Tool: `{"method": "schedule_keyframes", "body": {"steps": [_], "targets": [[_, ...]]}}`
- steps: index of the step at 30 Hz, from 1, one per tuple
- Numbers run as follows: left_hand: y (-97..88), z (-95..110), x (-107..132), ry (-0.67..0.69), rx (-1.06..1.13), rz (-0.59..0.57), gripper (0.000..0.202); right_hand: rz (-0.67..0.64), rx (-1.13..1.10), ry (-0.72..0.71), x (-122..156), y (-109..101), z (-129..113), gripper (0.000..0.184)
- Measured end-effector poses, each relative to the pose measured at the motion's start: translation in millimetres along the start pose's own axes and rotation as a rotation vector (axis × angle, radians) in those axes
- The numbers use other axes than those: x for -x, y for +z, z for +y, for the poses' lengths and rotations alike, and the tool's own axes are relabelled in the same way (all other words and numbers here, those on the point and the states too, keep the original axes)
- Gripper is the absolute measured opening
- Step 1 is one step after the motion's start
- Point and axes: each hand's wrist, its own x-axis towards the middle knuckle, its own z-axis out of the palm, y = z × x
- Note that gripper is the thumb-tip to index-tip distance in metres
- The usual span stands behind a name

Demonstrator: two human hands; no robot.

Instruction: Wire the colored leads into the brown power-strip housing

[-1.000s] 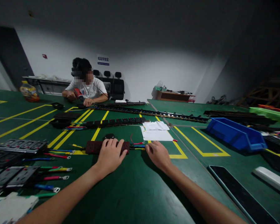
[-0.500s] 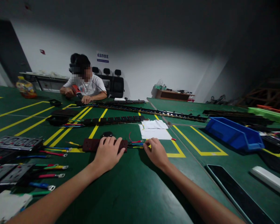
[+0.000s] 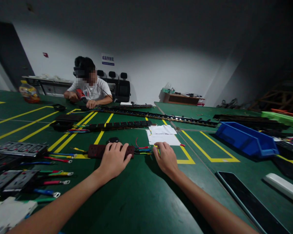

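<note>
A dark red socket strip (image 3: 97, 151) lies flat on the green table (image 3: 141, 198). My left hand (image 3: 114, 160) rests on its right half, fingers stretched over the top and pressing it down. Short red, blue, green and yellow wires (image 3: 143, 149) stick out of the strip's right end. My right hand (image 3: 166, 158) lies just right of them, fingers curled down onto the wire ends; what they pinch is hidden. A small black round part (image 3: 113, 140) sits just behind the strip.
White paper sheets (image 3: 163, 139) lie behind my right hand. A blue bin (image 3: 246, 140) stands to the right. Grey socket panels (image 3: 19, 149) and loose coloured wires (image 3: 56, 158) fill the left. Long black strips (image 3: 122, 124) cross the middle. A person in a white shirt (image 3: 91, 92) works at the far side.
My right hand has shifted slightly along the wire ends. My left hand stays on the strip. The view has wobbled a little.
</note>
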Motion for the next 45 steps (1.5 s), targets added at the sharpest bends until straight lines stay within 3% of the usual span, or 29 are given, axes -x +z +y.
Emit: {"method": "schedule_keyframes", "body": {"steps": [10,18,24,36,45], "targets": [[-1.8,0.9,-0.2,-0.002,-0.004,-0.022,0.052,-0.035,-0.055,-0.026,0.3,0.2,-0.2,0.027],[-0.4,1.6,-0.1,-0.008,0.005,-0.002,0.051,-0.067,0.079,-0.022,-0.1,1.8,1.8,0.029],[-2.1,1.3,-1.2,-0.003,-0.008,-0.017,0.051,-0.051,0.001,-0.038,0.4,1.8,0.9,0.019],[-3.0,1.7,-0.7,0.000,-0.032,-0.035,0.053,-0.035,-0.049,0.003,0.8,0.8,0.8,0.025],[-1.3,2.4,-0.4,-0.004,-0.027,-0.005,0.049,-0.076,0.067,-0.065,-0.3,4.4,3.8,0.023]]}}
